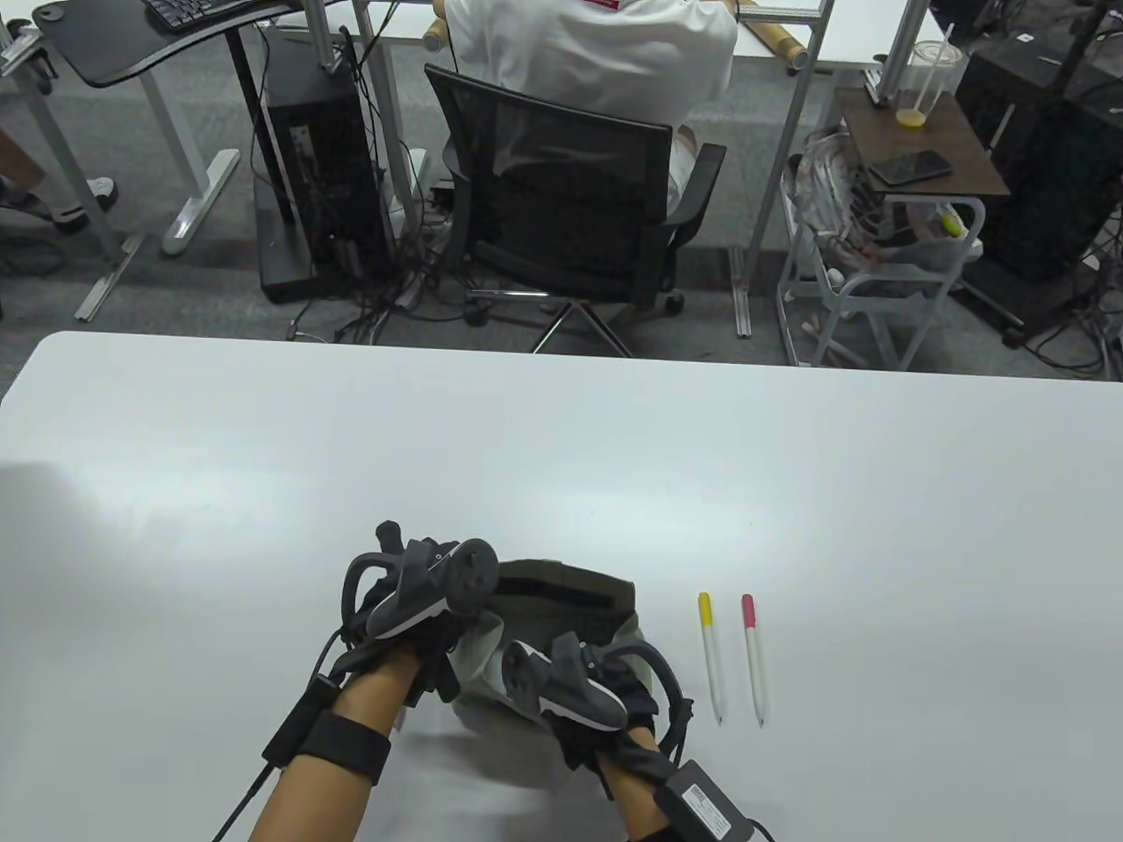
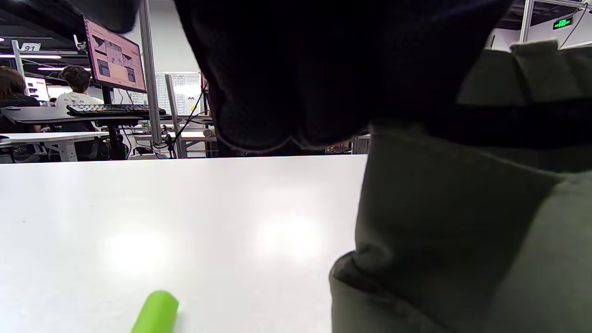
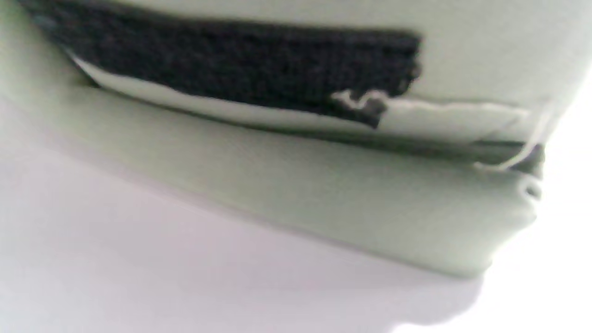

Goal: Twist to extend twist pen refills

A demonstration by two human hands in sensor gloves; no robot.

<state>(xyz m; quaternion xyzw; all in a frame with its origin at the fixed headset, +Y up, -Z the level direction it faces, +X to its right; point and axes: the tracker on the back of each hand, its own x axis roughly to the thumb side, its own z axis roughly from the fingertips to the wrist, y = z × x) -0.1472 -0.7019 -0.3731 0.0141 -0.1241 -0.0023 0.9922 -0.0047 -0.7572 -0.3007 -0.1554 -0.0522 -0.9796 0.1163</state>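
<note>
On table point(image 1: 561, 456), both hands at olive pouch point(image 1: 561, 605); each grip unreadable; two pens point(image 1: 711, 653) beside.

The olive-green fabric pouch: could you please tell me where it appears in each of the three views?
Table view: the pouch lies low at centre, between the left hand and right hand.
Left wrist view: the pouch fills the right side.
Right wrist view: the pouch, blurred, spans the upper and middle frame.
Shared landmark: its black strip.

Two pens point(image 1: 735, 658) lie side by side right of the pouch point(image 1: 561, 605).
</note>
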